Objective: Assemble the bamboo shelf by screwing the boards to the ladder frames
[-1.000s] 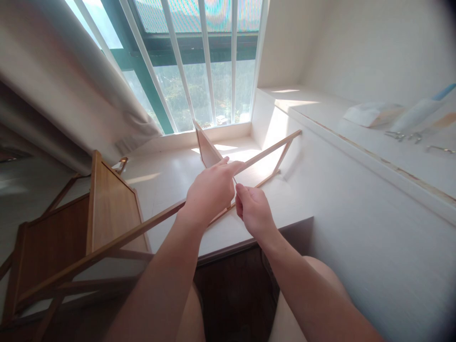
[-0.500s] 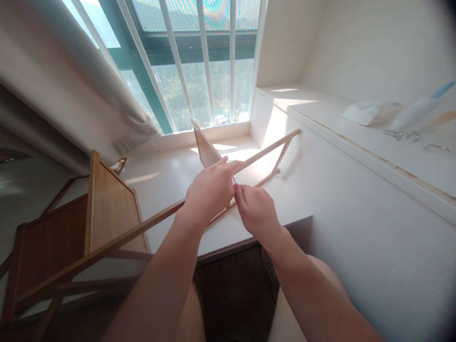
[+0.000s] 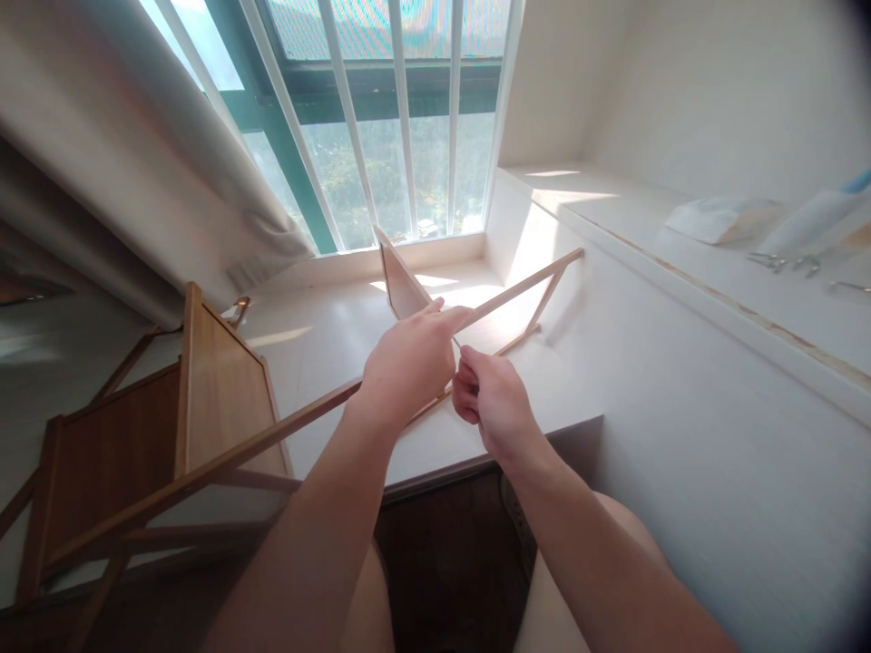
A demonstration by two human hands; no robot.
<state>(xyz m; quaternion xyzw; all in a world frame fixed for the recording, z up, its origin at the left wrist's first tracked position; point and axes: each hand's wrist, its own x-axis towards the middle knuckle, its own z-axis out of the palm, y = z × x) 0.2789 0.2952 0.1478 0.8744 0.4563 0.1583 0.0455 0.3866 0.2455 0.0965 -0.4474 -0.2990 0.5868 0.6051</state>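
A wooden frame with slatted shelves rests on the white window ledge, and its long wooden rail [image 3: 292, 424] slants from the lower left to the upper right. My left hand [image 3: 410, 363] is closed around this rail near its middle, fingers over the top. Just below and to the right, my right hand [image 3: 494, 390] pinches a thin rod [image 3: 456, 343] between thumb and forefinger, its other fingers curled. The rod's tip goes up to the underside of the rail by my left hand, which hides where they meet. One wooden panel [image 3: 228, 381] stands at the left, another panel [image 3: 401, 277] beyond my left hand.
A barred window [image 3: 401, 154] is ahead, with a grey curtain [image 3: 170, 154] at the left. On the raised white ledge [image 3: 632, 227] at the right lie a plastic bag [image 3: 721, 220] and small metal parts [image 3: 782, 263]. The window ledge's front edge [image 3: 442, 476] runs above my legs.
My right hand has turned at the wrist, so its curled fingers now show, and the rod is more visible. The left hand keeps its hold on the rail. The whole view has shifted slightly.
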